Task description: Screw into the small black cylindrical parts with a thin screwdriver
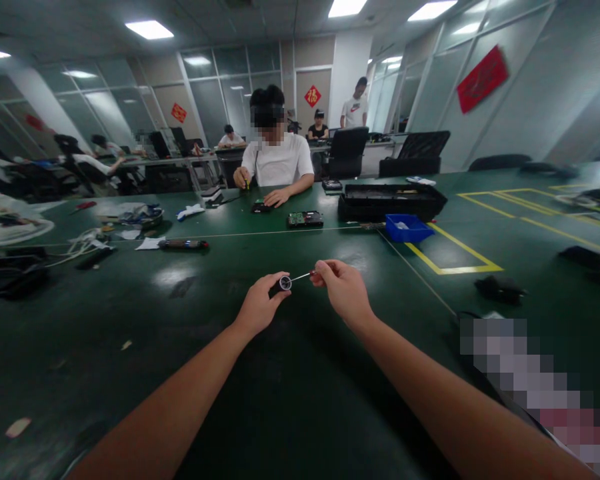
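Near the middle of the view, my left hand (263, 303) is closed around a small dark cylindrical part (285, 283) whose pale-rimmed round end faces me. My right hand (344, 290) pinches the red handle of a thin screwdriver (303, 276). The metal shaft points left, and its tip is at the rim of the cylindrical part; whether it touches inside cannot be made out. Both hands are above the green table (275, 373).
Across the table a person (280, 160) works on a small device. A circuit-board device (305, 219), a black tray (390, 200) and a blue bin (409, 227) lie beyond my hands. A dark tool (184, 245) and cables (80, 248) are at left, a black object (499, 289) at right.
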A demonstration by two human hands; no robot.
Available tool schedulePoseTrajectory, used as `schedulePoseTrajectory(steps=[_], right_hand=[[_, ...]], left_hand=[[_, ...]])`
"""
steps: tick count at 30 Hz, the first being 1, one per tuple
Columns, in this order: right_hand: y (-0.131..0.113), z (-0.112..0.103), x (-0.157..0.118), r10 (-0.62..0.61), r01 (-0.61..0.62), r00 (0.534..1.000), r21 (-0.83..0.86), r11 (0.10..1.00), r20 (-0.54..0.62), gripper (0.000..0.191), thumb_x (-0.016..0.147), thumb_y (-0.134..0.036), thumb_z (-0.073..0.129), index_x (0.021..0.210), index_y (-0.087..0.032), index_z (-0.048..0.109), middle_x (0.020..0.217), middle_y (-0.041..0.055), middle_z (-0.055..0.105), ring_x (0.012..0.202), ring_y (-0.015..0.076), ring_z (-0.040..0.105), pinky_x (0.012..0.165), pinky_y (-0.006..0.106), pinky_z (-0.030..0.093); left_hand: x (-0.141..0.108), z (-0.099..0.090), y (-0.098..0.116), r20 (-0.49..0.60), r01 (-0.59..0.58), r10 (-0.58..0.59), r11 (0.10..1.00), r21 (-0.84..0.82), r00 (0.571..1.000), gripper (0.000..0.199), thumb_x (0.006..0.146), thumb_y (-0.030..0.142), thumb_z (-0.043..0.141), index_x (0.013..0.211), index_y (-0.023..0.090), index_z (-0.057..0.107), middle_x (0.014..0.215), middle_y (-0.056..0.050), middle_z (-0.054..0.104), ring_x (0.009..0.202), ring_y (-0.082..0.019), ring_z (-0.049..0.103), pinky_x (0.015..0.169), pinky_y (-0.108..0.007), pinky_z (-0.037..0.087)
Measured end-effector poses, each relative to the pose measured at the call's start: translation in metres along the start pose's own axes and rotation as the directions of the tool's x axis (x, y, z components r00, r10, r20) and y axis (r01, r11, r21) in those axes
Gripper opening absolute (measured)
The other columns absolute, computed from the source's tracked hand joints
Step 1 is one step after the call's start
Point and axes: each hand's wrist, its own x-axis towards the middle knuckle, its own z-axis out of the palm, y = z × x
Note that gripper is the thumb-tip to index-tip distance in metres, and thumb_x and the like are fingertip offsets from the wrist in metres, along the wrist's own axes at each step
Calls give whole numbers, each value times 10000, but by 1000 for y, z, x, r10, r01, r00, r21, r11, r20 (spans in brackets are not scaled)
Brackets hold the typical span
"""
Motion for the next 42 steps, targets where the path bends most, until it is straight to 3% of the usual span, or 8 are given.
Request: schedulePoseTrajectory(steps=[4,9,14,22,26,31,35,42], right_hand=[[-1,0,-9,-57,46,997,-175,983,-59,413,923,-572,579,798,-199,701,658,33,697,618,186,650,634,319,458],[4,2,-18,-165,170,985,-87,982,57,222,955,-406,548,1008,-220,658,801,23,721,722,186,670,666,300,464],[6,3,-21,-157,160,987,-186,969,35,342,997,-480,451,877,-238,660,651,-2,619,602,175,576,596,302,400],[14,4,-18,-131,131,991,-93,987,3,305,998,-430,416,924,-241,643,748,2,634,688,183,593,651,307,421],[23,7,-12,-64,68,995,50,996,-79,263,954,-441,520,1087,-230,601,779,11,671,702,192,628,678,323,470],[32,11,-7,26,-9,998,278,961,-57,305,885,-499,629,922,-198,664,845,52,702,767,191,653,756,346,522],[36,15,-5,123,-104,992,468,878,-11,290,861,-489,670,901,-202,679,789,23,675,728,170,640,737,330,535],[48,10,5,378,-325,924,640,697,58,241,925,-415,596,791,-216,623,642,4,596,558,156,576,660,364,581]], left_hand=[[0,-1,1,4,-10,10,1000,13,1000,386,907,254,681,1292,257,655,1289,-57,672,1207,-244,603,1091,-437,441],[0,-2,0,23,-26,25,998,59,999,374,916,260,674,1289,251,651,1275,-55,675,1198,-243,600,1084,-436,440],[-1,-2,2,48,-41,38,996,81,998,369,919,248,670,1287,249,651,1268,-51,677,1189,-240,600,1070,-426,444],[-1,-2,2,60,-50,44,994,93,997,364,916,243,672,1279,241,654,1258,-53,678,1177,-240,604,1072,-427,441],[-1,-2,4,67,-65,59,994,88,996,364,910,217,673,1273,234,654,1264,-59,679,1190,-241,602,1070,-422,439],[-2,-2,6,64,-43,37,995,94,997,381,902,216,689,1280,243,650,1255,-52,682,1179,-236,604,1061,-423,444],[-2,-3,5,53,-35,30,994,99,998,389,903,221,687,1289,245,645,1234,-63,684,1155,-241,615,1030,-422,466],[4,-8,7,94,-200,185,961,192,978,375,927,253,662,1300,270,637,1284,-52,674,1208,-250,588,1079,-470,410]])
